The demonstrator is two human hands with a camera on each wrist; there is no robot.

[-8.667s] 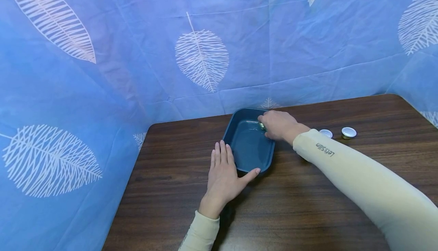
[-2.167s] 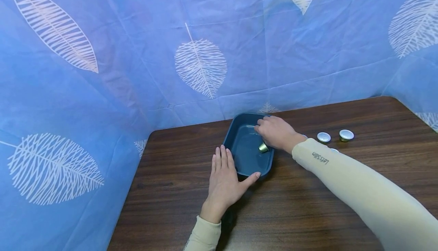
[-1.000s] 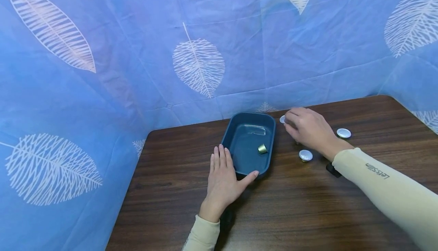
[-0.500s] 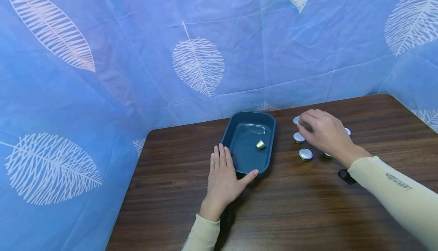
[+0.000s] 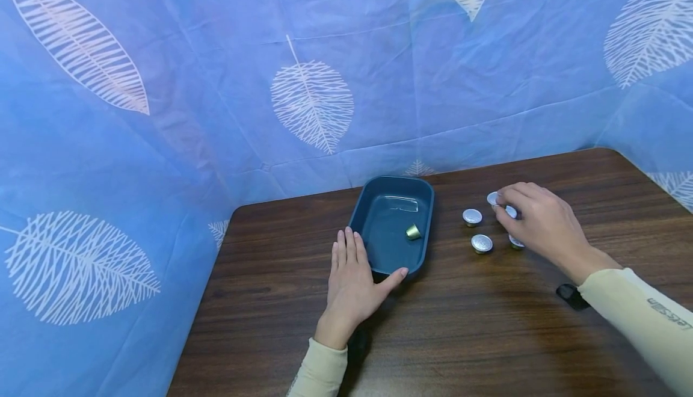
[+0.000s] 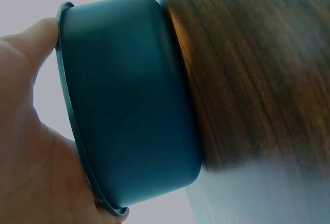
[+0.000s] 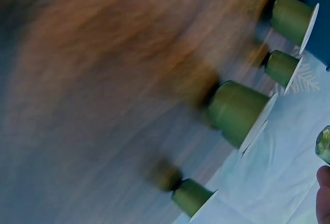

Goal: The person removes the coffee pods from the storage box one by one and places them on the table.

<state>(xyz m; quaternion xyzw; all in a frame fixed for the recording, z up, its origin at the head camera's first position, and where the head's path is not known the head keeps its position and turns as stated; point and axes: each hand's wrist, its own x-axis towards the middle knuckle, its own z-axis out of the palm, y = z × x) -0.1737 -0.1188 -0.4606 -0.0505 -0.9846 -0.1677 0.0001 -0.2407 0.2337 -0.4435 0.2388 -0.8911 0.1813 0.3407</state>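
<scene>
My right hand [image 5: 544, 225] pinches a coffee capsule [image 5: 492, 199] with a silver foil lid at thumb and fingertips. This capsule hangs higher than the standing ones in the right wrist view. Around the hand, several green-gold capsules stand lid up, including a near-left capsule [image 5: 481, 243] and a capsule [image 5: 472, 217] behind it; the hand overlaps others. My left hand [image 5: 352, 283] rests with straight fingers along the left rim of a dark blue baking dish [image 5: 431, 204], its thumb on the near rim. One gold capsule [image 5: 413, 232] lies on its side in the dish.
The dark wooden table [image 5: 260, 301] ends at a back edge against a blue leaf-patterned cloth [image 5: 216, 84]. A black object [image 5: 571, 296] shows at the right wrist, beside the cream sleeve [image 5: 633, 301].
My right hand has left the dish and moved right across the table with a capsule. The capsule in the dish has shifted slightly. My left hand has stayed on the rim.
</scene>
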